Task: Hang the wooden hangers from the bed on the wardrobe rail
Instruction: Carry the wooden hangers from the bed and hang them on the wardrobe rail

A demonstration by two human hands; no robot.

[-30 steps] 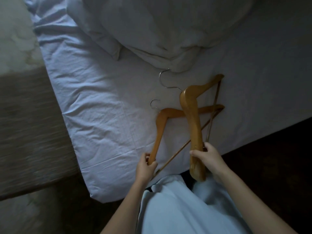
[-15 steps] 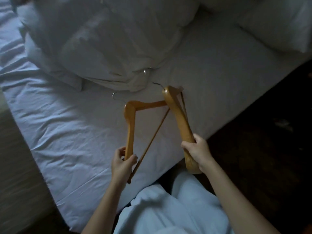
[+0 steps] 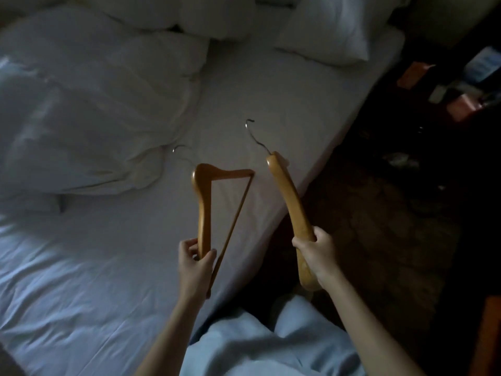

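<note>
Two wooden hangers with metal hooks are held above the bed (image 3: pixel 271 85), one in each hand. My left hand (image 3: pixel 195 264) grips the lower arm of the left hanger (image 3: pixel 202 202), whose triangle faces me and whose hook points toward the pillows. My right hand (image 3: pixel 315 253) is closed around the lower arm of the right hanger (image 3: pixel 288 199), seen edge-on, hook pointing up and away. The two hangers are apart. No wardrobe rail is in view.
A rumpled white duvet (image 3: pixel 95 109) covers the bed's left side and a pillow (image 3: pixel 325 33) lies at its far right. Dark carpet (image 3: pixel 379 226) runs along the bed's right edge. Blurred small items (image 3: pixel 447 85) sit at the far right.
Both hands have lifted the hangers off the sheet and pulled them apart; they overlapped before. The view has swung to the right, toward the pillows and the dark floor.
</note>
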